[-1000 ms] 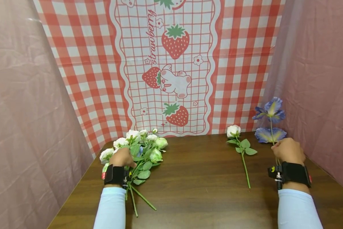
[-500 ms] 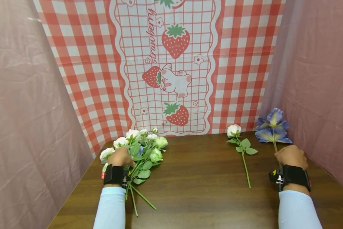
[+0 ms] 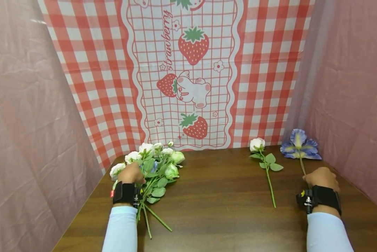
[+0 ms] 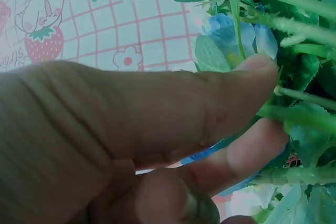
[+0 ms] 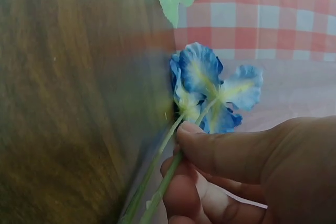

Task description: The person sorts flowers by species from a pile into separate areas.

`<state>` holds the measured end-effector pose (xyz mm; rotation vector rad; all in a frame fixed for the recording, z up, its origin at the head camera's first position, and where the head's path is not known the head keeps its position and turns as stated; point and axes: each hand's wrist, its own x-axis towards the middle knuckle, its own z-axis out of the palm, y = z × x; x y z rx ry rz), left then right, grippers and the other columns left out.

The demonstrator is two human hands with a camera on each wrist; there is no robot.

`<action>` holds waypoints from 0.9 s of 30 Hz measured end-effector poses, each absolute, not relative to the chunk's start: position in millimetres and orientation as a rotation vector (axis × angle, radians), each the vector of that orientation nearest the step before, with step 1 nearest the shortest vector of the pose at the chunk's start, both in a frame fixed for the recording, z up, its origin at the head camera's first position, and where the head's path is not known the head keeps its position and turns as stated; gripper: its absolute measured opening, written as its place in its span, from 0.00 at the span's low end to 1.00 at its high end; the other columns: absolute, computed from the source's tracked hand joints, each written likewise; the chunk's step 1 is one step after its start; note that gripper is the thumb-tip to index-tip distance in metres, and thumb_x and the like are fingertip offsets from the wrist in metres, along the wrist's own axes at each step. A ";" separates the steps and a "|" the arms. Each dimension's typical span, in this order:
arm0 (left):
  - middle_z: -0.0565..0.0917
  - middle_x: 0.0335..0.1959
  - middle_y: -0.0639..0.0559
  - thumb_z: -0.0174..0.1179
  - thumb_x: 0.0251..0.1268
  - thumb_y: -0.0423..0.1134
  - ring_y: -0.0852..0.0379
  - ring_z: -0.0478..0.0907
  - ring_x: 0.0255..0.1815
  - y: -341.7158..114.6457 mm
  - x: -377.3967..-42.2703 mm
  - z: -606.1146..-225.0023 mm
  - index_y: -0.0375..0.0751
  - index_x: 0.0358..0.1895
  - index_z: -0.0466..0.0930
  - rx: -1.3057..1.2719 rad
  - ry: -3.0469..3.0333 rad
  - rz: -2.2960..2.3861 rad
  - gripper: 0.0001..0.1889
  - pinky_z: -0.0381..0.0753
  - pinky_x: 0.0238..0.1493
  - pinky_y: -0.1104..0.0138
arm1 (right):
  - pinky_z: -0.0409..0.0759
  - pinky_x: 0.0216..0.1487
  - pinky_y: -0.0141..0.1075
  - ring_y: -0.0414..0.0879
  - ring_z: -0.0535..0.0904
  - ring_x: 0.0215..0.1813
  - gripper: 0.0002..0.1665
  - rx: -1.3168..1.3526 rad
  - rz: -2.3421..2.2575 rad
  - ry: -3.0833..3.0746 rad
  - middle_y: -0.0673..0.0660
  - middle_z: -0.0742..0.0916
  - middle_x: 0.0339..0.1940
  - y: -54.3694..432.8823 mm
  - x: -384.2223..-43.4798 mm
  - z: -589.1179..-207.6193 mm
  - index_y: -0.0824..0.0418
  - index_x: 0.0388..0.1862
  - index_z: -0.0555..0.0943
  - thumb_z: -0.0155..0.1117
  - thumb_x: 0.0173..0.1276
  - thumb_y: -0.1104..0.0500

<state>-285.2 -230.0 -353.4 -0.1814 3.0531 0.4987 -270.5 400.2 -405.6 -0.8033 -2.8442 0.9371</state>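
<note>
My right hand [image 3: 322,178] pinches the stem of a blue iris [image 5: 197,66] between thumb and fingertips, low over the table's right side. A second green stem [image 5: 157,161] runs close beside it in the right wrist view, and the blue petals overlap. My left hand [image 3: 131,173] is at the bunch of white and green roses [image 3: 172,171] on the table's left. Its thumb [image 4: 210,93] and index finger are at the stems, with a gap between them. Blue petals [image 4: 226,32] show among the leaves. A single white rose [image 3: 257,144] lies left of the iris.
The brown wooden table [image 3: 220,196] holds all the flowers. A red-and-white checked strawberry cloth [image 3: 188,77] hangs behind it. Pink curtains hang at the left [image 3: 28,115] and right [image 3: 352,87]. Loose stem ends [image 3: 158,218] stick out toward the front.
My right hand has lowered the iris, its bloom sinking over the blue petals below. My left hand has drawn slightly left from the stems. The white rose has stayed put.
</note>
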 end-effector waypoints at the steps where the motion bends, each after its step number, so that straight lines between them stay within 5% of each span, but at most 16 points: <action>1: 0.82 0.51 0.27 0.78 0.55 0.36 0.35 0.82 0.48 -230.3 -285.5 -354.0 0.25 0.51 0.80 -0.180 3.048 0.495 0.25 0.83 0.44 0.44 | 0.72 0.55 0.70 0.86 0.65 0.62 0.49 -0.809 0.948 -2.832 0.91 0.66 0.62 400.6 -269.4 -406.4 0.90 0.64 0.61 0.68 0.68 0.48; 10: 0.83 0.43 0.34 0.75 0.58 0.35 0.45 0.78 0.38 -235.0 -286.2 -359.4 0.24 0.46 0.81 -0.139 3.039 0.522 0.20 0.80 0.37 0.54 | 0.70 0.58 0.69 0.85 0.63 0.64 0.52 -0.876 0.995 -2.799 0.90 0.64 0.63 399.2 -264.7 -403.4 0.90 0.66 0.58 0.67 0.68 0.47; 17: 0.80 0.25 0.44 0.73 0.62 0.37 0.49 0.77 0.26 -236.6 -284.4 -364.2 0.32 0.30 0.82 -0.186 3.013 0.614 0.12 0.75 0.28 0.59 | 0.69 0.59 0.70 0.86 0.63 0.64 0.51 -0.833 1.011 -2.779 0.90 0.65 0.63 394.3 -257.8 -399.7 0.89 0.65 0.60 0.67 0.68 0.46; 27: 0.80 0.18 0.47 0.66 0.68 0.39 0.50 0.79 0.22 -239.1 -284.2 -365.1 0.36 0.19 0.81 -0.148 3.048 0.627 0.18 0.77 0.28 0.60 | 0.68 0.60 0.70 0.86 0.61 0.64 0.54 -0.823 1.031 -2.776 0.91 0.63 0.65 399.5 -261.1 -401.2 0.89 0.66 0.60 0.68 0.67 0.44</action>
